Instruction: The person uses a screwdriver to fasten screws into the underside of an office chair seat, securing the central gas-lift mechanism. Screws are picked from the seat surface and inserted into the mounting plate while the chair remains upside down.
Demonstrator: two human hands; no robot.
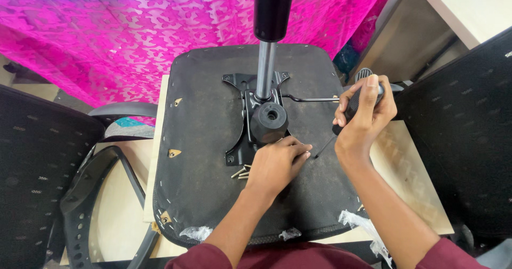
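Black fabric underside: the upturned black fabric-covered chair seat [213,157] is lying flat on the pale wooden tabletop [405,162], nearest the person; it is looking broad, stiff and fairly heavy, best gripped at its rounded rim.
Left hand: the left hand [277,165] is resting palm down, fingers loosely curled, on the seat just below the black metal mounting plate [242,135]; it is pressing rather than gripping, holding nothing that I can make out.
Loose screws: a few small pale metal screws [241,172] are lying just beside the left hand; light, and likely to be rolling if the seat is tilted.
Right hand: the right hand [365,114] is closing firmly around the black ribbed-handled screwdriver [356,101], whose thin shaft is angling down toward the seat near the plate's right edge.
Mechanism: the plate is sitting at the seat's middle, rigid, with a thin black lever rod [312,99] sticking out to the right, easy to be snagging.
Gas column: the silver and black gas lift cylinder [269,34] is standing upright from the plate, smooth and probably slippery.
Edges and room: black mesh chair backs [37,162] are crowding both sides; the seat is overhanging the tabletop's near edge; pink patterned cloth [106,29] is hanging beyond.
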